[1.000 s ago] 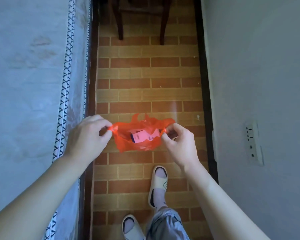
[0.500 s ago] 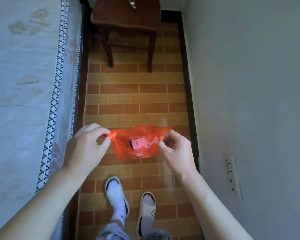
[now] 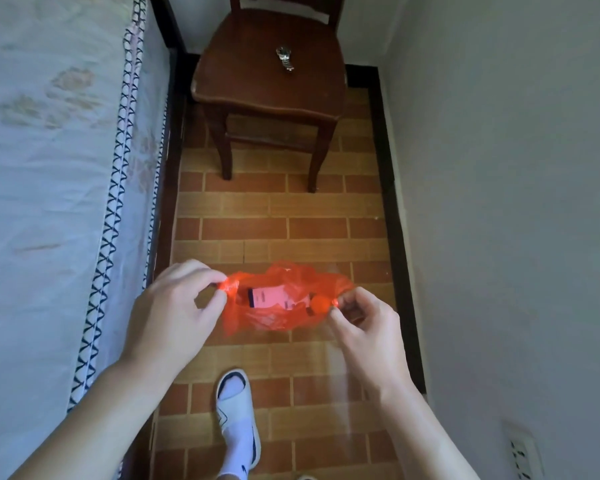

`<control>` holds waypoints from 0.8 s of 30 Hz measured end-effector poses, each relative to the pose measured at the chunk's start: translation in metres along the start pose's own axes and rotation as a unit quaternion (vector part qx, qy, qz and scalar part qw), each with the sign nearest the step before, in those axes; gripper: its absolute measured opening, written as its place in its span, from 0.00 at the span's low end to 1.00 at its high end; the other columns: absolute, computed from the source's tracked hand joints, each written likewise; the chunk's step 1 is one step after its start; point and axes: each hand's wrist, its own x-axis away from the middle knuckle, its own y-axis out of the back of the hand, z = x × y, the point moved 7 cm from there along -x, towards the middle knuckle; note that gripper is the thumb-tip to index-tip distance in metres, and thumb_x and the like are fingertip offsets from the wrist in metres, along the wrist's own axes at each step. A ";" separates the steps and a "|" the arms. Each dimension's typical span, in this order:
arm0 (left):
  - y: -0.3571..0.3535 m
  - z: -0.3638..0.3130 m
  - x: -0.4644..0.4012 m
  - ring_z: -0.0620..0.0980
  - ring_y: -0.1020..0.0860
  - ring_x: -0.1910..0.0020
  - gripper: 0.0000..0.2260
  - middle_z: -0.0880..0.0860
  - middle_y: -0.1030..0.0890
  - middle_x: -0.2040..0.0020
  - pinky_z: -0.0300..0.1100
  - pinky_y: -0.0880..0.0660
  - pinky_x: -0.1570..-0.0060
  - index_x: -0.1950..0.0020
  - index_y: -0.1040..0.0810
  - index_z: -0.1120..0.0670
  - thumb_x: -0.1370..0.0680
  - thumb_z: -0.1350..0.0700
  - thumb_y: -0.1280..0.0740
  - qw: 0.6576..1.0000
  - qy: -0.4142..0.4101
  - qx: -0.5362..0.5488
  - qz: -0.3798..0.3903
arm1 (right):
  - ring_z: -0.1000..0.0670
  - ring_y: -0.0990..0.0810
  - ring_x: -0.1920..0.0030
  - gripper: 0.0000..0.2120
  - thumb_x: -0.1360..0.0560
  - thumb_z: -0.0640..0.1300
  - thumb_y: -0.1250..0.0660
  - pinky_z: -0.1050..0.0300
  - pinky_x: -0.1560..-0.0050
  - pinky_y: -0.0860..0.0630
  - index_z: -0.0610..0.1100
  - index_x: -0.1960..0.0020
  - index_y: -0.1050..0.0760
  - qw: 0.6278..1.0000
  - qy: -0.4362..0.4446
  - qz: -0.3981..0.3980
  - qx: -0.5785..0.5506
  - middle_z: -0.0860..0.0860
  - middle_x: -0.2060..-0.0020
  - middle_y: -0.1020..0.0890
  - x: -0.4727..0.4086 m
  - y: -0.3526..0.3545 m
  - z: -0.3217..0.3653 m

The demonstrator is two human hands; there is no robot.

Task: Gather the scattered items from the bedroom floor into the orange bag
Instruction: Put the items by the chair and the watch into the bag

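The orange bag (image 3: 267, 320) hangs stretched open between both hands above the brick-patterned floor. My left hand (image 3: 174, 306) pinches its left handle with thumb and fingertips. My right hand (image 3: 364, 323) pinches the right handle the same way. Inside the bag lies a pink box (image 3: 269, 297) with a dark end, plus something dark beside it that I cannot make out. A metal wristwatch (image 3: 284, 58) rests on the seat of a wooden chair (image 3: 267, 88) ahead of the bag.
A bed with a pale patterned sheet (image 3: 49, 168) runs along the left. A grey wall (image 3: 516, 202) with a power socket (image 3: 523, 455) closes the right side. My foot in a white slipper (image 3: 238, 417) stands on the narrow floor strip (image 3: 278, 230).
I have walked forward along the floor strip: the chair has come closer and its seat with the watch is now in full view. Both hands keep the bag stretched open.
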 end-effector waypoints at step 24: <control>0.022 0.102 -0.228 0.45 0.23 0.56 0.05 0.40 0.20 0.56 0.42 0.26 0.62 0.52 0.15 0.47 0.25 0.57 0.26 0.999 0.046 -0.021 -0.003 | 0.55 0.19 0.65 0.07 0.24 0.42 0.27 0.65 0.65 0.25 0.48 0.60 0.20 1.000 0.007 0.011 0.002 0.55 0.65 0.17 -0.238 -0.105 0.081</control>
